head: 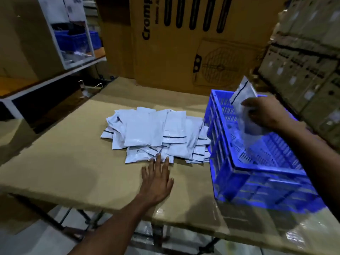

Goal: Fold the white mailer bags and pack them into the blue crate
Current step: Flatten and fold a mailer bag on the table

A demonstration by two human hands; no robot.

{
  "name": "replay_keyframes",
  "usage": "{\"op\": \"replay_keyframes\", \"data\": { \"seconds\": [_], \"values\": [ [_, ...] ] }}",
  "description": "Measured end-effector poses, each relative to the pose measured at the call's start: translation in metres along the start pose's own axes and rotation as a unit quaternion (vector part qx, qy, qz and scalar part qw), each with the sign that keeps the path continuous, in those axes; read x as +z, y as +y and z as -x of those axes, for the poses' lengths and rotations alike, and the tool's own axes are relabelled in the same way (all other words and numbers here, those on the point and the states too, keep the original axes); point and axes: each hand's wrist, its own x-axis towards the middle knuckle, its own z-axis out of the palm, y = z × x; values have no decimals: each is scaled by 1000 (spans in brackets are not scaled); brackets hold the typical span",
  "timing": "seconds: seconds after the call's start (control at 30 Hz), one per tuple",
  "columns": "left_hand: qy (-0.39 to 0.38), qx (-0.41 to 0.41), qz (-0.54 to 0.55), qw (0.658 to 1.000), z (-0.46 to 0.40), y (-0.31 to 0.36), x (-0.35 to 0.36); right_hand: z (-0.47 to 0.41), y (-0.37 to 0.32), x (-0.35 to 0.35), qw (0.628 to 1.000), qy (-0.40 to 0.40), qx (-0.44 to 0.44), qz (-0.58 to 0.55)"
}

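Mailer bags [156, 133], white with dark strips, lie in a loose heap at the middle of the table [73, 162], which is covered in brown cardboard. Just right of the heap, touching its edge, sits the blue crate [257, 170]. My right hand [265, 113] is over the crate's open top, fingers curled round one white mailer bag [244, 100] that stands tilted, its upper end above the rim. My left hand [156, 181] lies flat on the table with fingers straight and spread, fingertips touching the heap's near edge. A large printed carton [184, 43] stands behind the table.
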Motion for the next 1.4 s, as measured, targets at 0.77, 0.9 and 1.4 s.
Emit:
{"op": "replay_keyframes", "data": {
  "seconds": [0.77,0.9,1.4],
  "values": [
    [0,-26,-33,999,-3,8,6,-2,7,132,969,-244,-29,-16],
    [3,-21,-25,999,-1,6,5,2,-1,122,968,-249,-21,-34],
    [105,-98,-4,990,34,-91,-13,-33,-126,78,984,9,-145,-99]
  ]
}}
